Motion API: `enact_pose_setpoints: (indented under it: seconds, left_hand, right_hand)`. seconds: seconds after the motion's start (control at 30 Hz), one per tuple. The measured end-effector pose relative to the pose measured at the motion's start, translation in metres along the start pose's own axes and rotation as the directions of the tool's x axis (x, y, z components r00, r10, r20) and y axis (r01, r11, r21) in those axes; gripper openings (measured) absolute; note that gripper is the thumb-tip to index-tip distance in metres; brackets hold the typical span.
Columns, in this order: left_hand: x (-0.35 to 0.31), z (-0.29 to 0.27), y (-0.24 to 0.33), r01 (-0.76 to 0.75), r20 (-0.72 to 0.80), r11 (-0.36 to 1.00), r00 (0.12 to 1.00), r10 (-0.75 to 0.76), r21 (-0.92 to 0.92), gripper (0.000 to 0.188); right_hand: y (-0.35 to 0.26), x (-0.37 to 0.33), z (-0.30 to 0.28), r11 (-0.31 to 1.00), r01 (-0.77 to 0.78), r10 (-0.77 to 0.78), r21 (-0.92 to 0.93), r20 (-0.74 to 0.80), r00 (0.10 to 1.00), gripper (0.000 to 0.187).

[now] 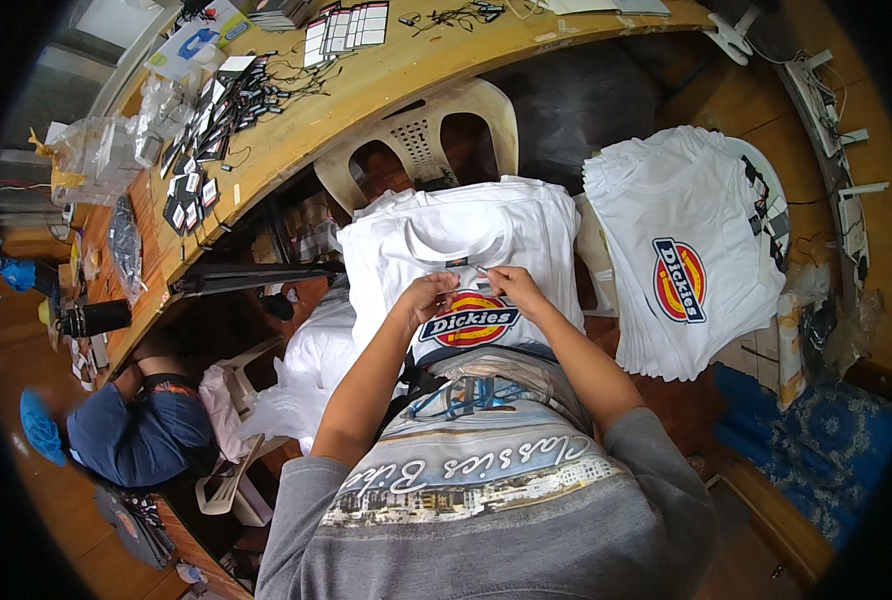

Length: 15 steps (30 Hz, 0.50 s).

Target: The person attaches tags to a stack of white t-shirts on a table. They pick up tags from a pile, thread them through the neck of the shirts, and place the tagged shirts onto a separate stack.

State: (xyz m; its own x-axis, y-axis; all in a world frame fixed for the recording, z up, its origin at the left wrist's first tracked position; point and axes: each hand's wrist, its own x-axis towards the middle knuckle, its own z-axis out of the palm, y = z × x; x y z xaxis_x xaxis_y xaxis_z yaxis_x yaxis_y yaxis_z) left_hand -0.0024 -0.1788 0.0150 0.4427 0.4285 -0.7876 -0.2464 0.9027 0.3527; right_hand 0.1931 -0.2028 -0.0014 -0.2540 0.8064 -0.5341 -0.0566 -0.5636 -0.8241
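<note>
A white T-shirt [371, 270] with a printed logo lies on top of a stack of white shirts in front of me, its neckline away from me. Just below the collar, my left hand [429, 298] is closed in a pinch, and what it holds is too small to make out. Close to its right, my right hand [518, 290] also pinches something small and dark at the fingertips, whose kind I cannot tell. A dark neck label [457, 262] shows inside the collar, just beyond the hands.
Behind the stack stands a beige plastic chair [416, 140]. More white shirts [631, 210] are piled on the right, with black-and-white tags [763, 205] on their far edge. A long wooden table [296, 125] bears many hang tags [211, 115]. Another person [141, 430] sits at left.
</note>
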Motion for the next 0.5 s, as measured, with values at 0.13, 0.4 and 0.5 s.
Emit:
enact_pose_setpoints:
  seconds: [0.13,0.4,0.5]
  left_hand:
    - [0.000,0.018,0.007,-0.050,-0.030,0.989,0.998,0.046,-0.136,0.012]
    - [-0.008,0.036,0.009,-0.185,-0.112,0.981,0.978,0.178,-0.060,0.007]
    - [-0.007,0.034,0.008,-0.191,-0.079,0.981,0.979,0.188,-0.026,0.005]
  right_hand:
    - [-0.018,-0.018,0.002,0.946,-0.165,0.141,0.279,0.104,0.985,0.029]
    - [-0.024,-0.023,0.009,0.978,-0.087,0.087,0.191,0.010,0.996,0.016]
    - [-0.029,-0.024,0.012,0.984,-0.055,0.059,0.171,-0.021,0.998,0.015]
